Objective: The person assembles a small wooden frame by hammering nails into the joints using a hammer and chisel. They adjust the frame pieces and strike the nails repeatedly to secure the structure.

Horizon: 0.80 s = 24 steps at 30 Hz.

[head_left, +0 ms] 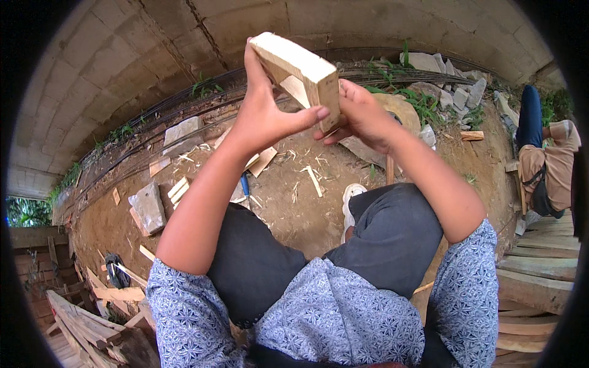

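Note:
Raised in front of me is a pale wooden block (297,56), its thick top face angled toward me and a notch or hollow showing on its underside. My left hand (267,113) is wrapped round its left part, with the thumb stretched toward its near end. My right hand (365,119) grips the near right end from the side, its fingers partly hidden behind the wood. Below my hands, a blue-handled tool (245,185) lies on the ground by my left knee. A brown wooden handle (389,168) stands by my right knee, its upper end hidden behind my right forearm.
Wood shavings (313,179) and offcuts (179,190) litter the dirt. A stone block (147,208) lies at the left, with rocks (457,95) and long dark rods (184,132) along the wall (110,67). Stacked planks (534,279) and another person (543,159) are at the right.

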### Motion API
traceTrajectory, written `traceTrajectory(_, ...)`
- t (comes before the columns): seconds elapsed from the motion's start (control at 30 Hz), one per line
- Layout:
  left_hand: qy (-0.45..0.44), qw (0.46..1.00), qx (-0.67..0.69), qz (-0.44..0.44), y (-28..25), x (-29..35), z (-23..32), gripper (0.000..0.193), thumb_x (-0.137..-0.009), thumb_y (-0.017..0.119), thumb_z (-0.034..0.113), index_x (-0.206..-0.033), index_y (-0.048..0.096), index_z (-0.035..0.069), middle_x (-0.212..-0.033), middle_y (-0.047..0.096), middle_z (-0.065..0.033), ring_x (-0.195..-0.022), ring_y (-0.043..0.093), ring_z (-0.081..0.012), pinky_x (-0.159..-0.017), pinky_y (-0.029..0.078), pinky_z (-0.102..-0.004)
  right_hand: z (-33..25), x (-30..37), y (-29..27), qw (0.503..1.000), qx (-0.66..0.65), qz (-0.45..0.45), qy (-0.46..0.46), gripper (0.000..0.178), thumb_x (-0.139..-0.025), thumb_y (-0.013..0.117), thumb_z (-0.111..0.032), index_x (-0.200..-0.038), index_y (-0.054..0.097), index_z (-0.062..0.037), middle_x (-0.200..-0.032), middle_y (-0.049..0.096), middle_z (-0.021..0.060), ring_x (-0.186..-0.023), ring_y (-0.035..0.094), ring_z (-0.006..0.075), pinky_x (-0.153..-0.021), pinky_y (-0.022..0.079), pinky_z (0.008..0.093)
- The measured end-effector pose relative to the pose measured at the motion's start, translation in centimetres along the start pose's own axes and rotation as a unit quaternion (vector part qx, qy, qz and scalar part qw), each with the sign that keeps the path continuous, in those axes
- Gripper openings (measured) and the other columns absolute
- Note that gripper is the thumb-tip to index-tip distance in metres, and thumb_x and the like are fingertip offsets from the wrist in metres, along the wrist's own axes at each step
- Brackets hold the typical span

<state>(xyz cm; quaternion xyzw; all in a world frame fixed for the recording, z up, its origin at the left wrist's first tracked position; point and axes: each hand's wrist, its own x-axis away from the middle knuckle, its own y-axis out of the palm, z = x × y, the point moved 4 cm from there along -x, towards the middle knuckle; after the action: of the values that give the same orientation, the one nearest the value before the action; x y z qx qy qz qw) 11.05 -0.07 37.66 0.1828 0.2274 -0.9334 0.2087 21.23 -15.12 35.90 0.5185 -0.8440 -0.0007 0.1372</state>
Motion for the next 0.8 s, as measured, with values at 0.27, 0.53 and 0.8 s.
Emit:
traceTrajectory(0.27, -0.212, 0.934, 0.285, -0.039, -0.5, 1.0, -2.6, 0.092, -0.078, 0.060, 0.070, -0.141, 0.041, 0.005, -0.118, 0.058, -0.0144, -0.102, 0.062, -0.0269, -0.083, 0.055, -0.0399, 9.4, -1.2, -10.6, 0.966, 0.192, -0.033, 0.168, 0.028, -0.102, 0.054, -0.039, -0.104, 0.052, -0.0109, -0.092, 0.060, 0.0027, -0.079, 0.062, 0.0109, -0.071, 0.054, 0.0260)
traceTrajectory(0.53, -0.251, 0.819, 0.515, -0.031, -2.1, 3.7, -2.8, 0.106, -0.080, 0.042, 0.079, -0.150, 0.028, 0.001, -0.139, 0.048, -0.0199, -0.120, 0.055, -0.0351, -0.102, 0.041, -0.0610, 30.9, -0.8, -10.9, 0.924, 0.129, -0.127, 0.337, 0.032, -0.106, 0.042, -0.023, -0.129, 0.055, -0.0050, -0.103, 0.068, 0.0091, -0.081, 0.063, 0.0129, -0.075, 0.056, 0.0285)
traceTrajectory(0.8, -0.210, 0.851, 0.481, 0.013, -4.3, 3.6, -3.2, 0.097, -0.082, 0.050, 0.074, -0.147, 0.031, 0.004, -0.131, 0.051, -0.0169, -0.110, 0.061, -0.0332, -0.095, 0.050, -0.0566, 33.0, 1.0, -9.7, 0.935, 0.067, -0.109, 0.329, 0.036, -0.106, 0.042, -0.020, -0.138, 0.052, -0.0045, -0.111, 0.069, 0.0093, -0.077, 0.061, 0.0086, -0.071, 0.054, 0.0236)
